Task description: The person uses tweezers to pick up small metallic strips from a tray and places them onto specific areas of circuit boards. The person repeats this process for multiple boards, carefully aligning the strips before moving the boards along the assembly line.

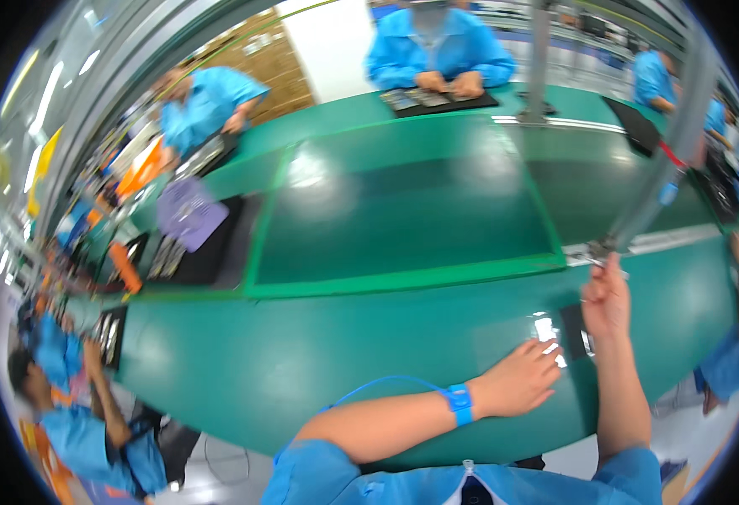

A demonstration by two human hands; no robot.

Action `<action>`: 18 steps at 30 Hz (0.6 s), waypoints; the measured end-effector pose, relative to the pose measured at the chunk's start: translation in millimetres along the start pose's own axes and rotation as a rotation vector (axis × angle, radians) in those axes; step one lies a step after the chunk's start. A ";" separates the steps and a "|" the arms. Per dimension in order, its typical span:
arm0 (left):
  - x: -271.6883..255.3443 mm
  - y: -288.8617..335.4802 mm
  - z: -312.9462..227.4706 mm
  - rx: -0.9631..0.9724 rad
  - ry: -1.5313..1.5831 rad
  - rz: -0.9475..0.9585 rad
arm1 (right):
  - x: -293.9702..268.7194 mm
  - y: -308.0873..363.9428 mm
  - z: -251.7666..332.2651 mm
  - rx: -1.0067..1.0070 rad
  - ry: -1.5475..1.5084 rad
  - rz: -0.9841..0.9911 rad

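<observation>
My left hand (517,380) lies palm down over the green table (302,353), fingers stretched out, with a blue strap (459,405) on its wrist and a thin blue cord trailing from it. Its fingertips reach a small clear, shiny sheet (544,326) that catches the light. Farther right, my right hand (608,301) is raised by the foot of a grey metal post (651,198). Its fingers are pinched together; whatever they hold blurs into the metal behind. A dark flat pad (573,330) sits between my hands, partly hidden by my right forearm.
A green-edged belt section (403,210) runs across the middle. To its left a purple fan-shaped piece (191,212) lies by a black tray (218,248). Across, a person in blue (437,50) handles parts on a black mat (445,104). Other people sit left and right.
</observation>
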State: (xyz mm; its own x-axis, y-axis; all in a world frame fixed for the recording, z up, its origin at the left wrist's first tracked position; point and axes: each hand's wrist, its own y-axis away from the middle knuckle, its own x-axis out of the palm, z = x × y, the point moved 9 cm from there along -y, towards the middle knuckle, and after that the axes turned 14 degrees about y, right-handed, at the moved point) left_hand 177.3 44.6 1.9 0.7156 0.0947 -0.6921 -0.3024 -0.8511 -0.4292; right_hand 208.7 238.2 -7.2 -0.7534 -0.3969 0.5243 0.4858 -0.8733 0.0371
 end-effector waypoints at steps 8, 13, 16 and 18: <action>-1.8 1.2 -1.7 0.001 0.032 -0.029 | 3.4 3.5 0.9 -0.046 0.022 -0.008; -1.6 -0.6 3.3 0.004 0.031 -0.041 | 5.7 -2.2 0.6 -0.040 0.007 0.041; 0.3 0.2 4.6 0.004 0.037 -0.050 | 7.2 -3.3 -2.2 -0.030 0.011 0.048; 1.9 -1.1 5.7 0.015 0.033 -0.064 | -2.6 -8.0 -2.3 -0.016 0.010 0.071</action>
State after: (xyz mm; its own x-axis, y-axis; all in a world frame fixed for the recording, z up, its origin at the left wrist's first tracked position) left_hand 175.4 48.6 -2.2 0.7538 0.1311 -0.6439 -0.2652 -0.8359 -0.4806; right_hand 205.8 245.5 -10.8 -0.7216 -0.4604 0.5169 0.5312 -0.8472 -0.0131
